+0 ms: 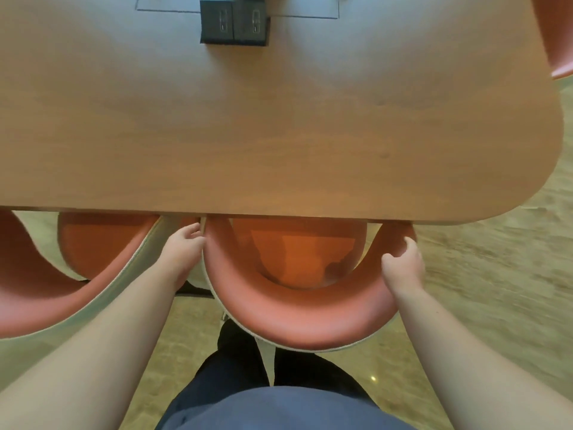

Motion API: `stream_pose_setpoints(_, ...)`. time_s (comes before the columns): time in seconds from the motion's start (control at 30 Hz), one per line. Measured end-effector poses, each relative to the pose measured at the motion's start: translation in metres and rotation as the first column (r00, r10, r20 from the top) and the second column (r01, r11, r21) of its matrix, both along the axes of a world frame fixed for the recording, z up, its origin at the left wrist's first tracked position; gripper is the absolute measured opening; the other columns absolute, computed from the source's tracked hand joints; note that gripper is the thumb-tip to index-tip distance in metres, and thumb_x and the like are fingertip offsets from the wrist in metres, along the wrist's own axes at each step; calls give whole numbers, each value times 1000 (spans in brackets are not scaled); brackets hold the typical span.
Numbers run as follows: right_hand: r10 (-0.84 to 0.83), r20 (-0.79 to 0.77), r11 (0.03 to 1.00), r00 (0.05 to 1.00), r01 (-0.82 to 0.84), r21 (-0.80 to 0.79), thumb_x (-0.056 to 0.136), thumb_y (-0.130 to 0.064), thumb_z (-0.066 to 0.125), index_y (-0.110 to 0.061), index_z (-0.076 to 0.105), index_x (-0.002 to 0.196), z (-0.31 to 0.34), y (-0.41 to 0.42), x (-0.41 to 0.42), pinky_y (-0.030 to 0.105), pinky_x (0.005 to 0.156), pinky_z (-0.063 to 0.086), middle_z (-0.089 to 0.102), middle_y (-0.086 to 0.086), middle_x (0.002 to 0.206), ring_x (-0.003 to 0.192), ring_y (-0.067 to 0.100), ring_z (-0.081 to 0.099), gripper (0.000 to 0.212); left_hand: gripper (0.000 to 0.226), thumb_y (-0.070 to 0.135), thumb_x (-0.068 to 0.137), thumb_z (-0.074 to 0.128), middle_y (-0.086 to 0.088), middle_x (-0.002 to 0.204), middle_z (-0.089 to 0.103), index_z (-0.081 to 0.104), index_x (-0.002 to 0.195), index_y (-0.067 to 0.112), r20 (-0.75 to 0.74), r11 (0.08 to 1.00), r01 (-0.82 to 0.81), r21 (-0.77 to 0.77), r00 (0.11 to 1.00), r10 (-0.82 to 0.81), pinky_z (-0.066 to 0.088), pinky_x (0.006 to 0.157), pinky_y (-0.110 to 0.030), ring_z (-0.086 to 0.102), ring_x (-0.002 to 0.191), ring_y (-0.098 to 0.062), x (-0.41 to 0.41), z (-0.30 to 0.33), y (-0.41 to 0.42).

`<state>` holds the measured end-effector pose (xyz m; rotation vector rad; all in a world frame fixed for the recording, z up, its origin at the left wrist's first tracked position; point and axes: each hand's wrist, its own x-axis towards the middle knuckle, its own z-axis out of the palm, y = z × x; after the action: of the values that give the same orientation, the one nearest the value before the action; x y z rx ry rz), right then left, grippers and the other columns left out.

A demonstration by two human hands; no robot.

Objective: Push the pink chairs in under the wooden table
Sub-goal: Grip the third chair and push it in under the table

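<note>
A person stands at the long edge of the wooden counter (279,135), both bare arms reaching down to a pink chair (297,324) directly in front of them. The left hand (183,246) rests against the outer side of the chair's left arm, fingers (193,228) loosely extended toward the counter edge rather than wrapped around anything. The right hand (403,265) sits on the right arm of the curved backrest, fingers curled over the padded rim in a light grip. The chair's seat is already partly beneath the counter, with the tips of its curved arms right at the counter's edge and its backrest out over the floor.

A second pink chair (62,274) stands just beside it on the left, also partly tucked in, and the gap between the two is narrow; the left hand is in that gap. The corner of a third pink chair (555,35) shows at the far right end.

The likeliest trouble, I'd say, is the left hand getting pinched, either between the two chairs or between the chair arm and the counter edge, if the push goes on. The arm tips could also catch on the counter's underside instead of sliding beneath. A black socket box (234,21) sits well away on the counter top, out of harm's way.
</note>
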<state>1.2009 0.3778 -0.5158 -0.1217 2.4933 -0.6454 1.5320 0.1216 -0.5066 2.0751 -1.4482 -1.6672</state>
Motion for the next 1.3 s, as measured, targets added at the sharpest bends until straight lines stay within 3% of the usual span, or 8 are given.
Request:
stream_pose_setpoints(0.17,62,70,984,996,-49,-174,92,-16,49,-23,40,148,31,-9,68,32,92,39,54,0,145,114,19,55,57,43,2,100,46,-12,131,65,55,141,11,-123,998,-59,10,991,60,55,94,-40,64,114,-23,39,38,7)
stream_pose_setpoints(0.37,149,68,939,986,-120,-322,94,-17,46,-28,47,136,45,-60,156,22,72,45,61,-10,119,101,3,60,44,32,7,102,48,-1,117,70,60,129,20,-139,997,-59,-44,989,52,59,80,-29,67,111,-16,104,60,-21)
stream_pose_setpoints(0.57,161,63,933,985,-131,-336,95,-18,46,-29,47,135,43,-137,264,29,80,48,60,-15,115,97,-2,57,42,36,7,94,46,2,111,75,63,123,22,-146,992,-2,-123,989,-16,62,86,-37,71,105,-15,195,55,-88)
stream_pose_setpoints(0.67,106,56,942,993,-82,-327,93,-15,45,-26,48,136,44,-178,326,32,89,45,61,-11,117,102,11,59,44,38,4,91,43,3,107,75,63,119,22,-142,991,37,-132,988,-56,59,86,-39,72,103,-15,247,55,-126)
stream_pose_setpoints(0.9,169,120,958,978,-134,-253,95,-16,46,-26,44,140,47,-254,432,27,61,46,58,-8,119,84,11,63,47,36,7,92,50,0,112,76,64,123,19,3,961,154,-231,988,-157,49,70,-28,69,96,-22,367,56,-201)
stream_pose_setpoints(1.03,209,144,968,967,-184,-170,93,-21,47,-28,44,139,42,-286,456,32,68,48,59,-12,111,90,12,61,46,37,5,92,54,-9,123,71,62,127,13,127,949,157,-275,984,-126,48,85,-35,64,101,-26,426,44,-236)
stream_pose_setpoints(1.2,248,158,968,956,-248,-18,90,-21,49,-21,41,146,25,-312,472,28,63,41,59,6,137,102,24,60,57,50,7,92,60,-22,143,58,53,141,2,256,955,150,-255,963,-83,40,109,-43,53,132,-38,481,28,-268)
stream_pose_setpoints(1.3,230,173,968,958,-244,65,88,-20,50,-18,38,151,15,-319,476,34,82,47,55,10,143,116,32,58,64,58,11,91,65,-27,145,53,47,145,-1,299,954,141,-266,953,-57,35,114,-46,46,138,-42,496,24,-285)
